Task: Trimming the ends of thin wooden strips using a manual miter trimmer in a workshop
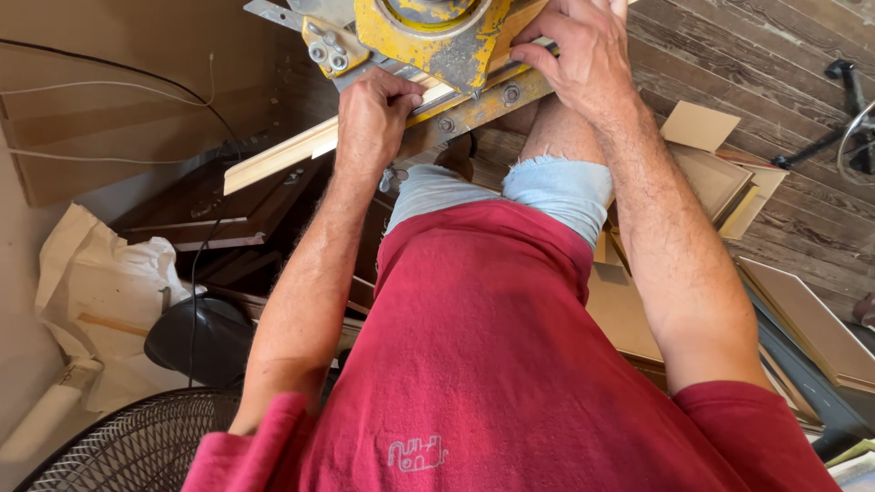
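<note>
My left hand [372, 117] is curled over a long strip of pale wood moulding [273, 159], its fingers [394, 89] bent tight and pressing the strip down where it runs under the yellow machine [437, 36] at the far edge of the view. From that grip the strip slants out to the left and a little nearer, its free end hanging over dark boards. My right hand [583, 50] lies flatter on the right side of the machine, fingers spread over the far part of the same strip and the worn metal rail [474, 107] with its bolts; whether those fingers close around anything I cannot tell, since they seem only to press. A grey bracket [330, 50] with 4 small bolts sits just left of the yellow housing. Nearer, my red shirt [492, 364] fills the middle, with pale blue frayed shorts [556, 187] and a bare knee beyond it. To the right, flat framed panels [720, 182] and a cardboard square [700, 126] lie on the wooden plank floor [756, 64]. At the near left, a wire fan guard [128, 446], a black rounded thing [196, 337] and crumpled paper [91, 273] sit on the floor.
</note>
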